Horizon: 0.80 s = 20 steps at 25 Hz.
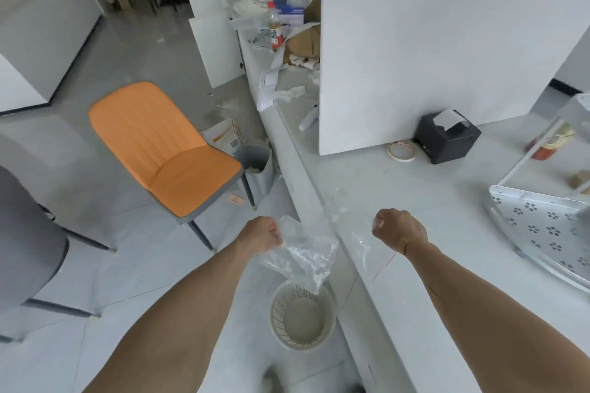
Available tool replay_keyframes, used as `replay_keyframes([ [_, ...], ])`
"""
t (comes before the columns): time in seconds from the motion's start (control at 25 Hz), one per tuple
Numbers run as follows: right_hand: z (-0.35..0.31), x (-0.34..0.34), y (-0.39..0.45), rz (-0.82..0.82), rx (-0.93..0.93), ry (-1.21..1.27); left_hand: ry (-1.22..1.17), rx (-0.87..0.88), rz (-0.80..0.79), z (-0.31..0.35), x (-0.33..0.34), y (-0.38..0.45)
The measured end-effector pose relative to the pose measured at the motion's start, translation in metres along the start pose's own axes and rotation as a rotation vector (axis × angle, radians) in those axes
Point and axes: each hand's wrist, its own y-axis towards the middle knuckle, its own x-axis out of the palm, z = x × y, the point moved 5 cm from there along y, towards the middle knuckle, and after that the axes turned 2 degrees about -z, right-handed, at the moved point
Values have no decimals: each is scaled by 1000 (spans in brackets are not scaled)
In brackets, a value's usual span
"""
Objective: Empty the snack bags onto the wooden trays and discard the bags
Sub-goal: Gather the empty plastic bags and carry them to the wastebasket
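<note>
Dangling crinkled clear bag, left hand

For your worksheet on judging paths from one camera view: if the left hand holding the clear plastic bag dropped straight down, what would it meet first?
Probably the white wastebasket on the floor. The left hand grips the clear bag, whose lower tip hangs over the basket's rim. Depth is unclear from this view, so the hand itself might land just beside it.

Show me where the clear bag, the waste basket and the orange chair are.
clear bag (300,249), head view, on its crumpled middle below the left hand (260,234).
waste basket (277,316), head view, on its slotted left wall.
orange chair (191,175), head view, on the seat.
</note>
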Motion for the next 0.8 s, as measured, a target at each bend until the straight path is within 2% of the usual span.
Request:
replay_keyframes([
  [0.12,-34,23,-8,-1,-1,77,-94,-58,3,-35,-1,-1],
  [0.36,-91,102,-23,-104,-31,82,-93,-135,-72,-101,28,10],
  [0.6,-76,193,-8,-259,70,119,-137,-267,-77,-147,91,28],
  [0.8,-50,303,31,-321,122,48,-147,-349,-90,-182,185,75],
])
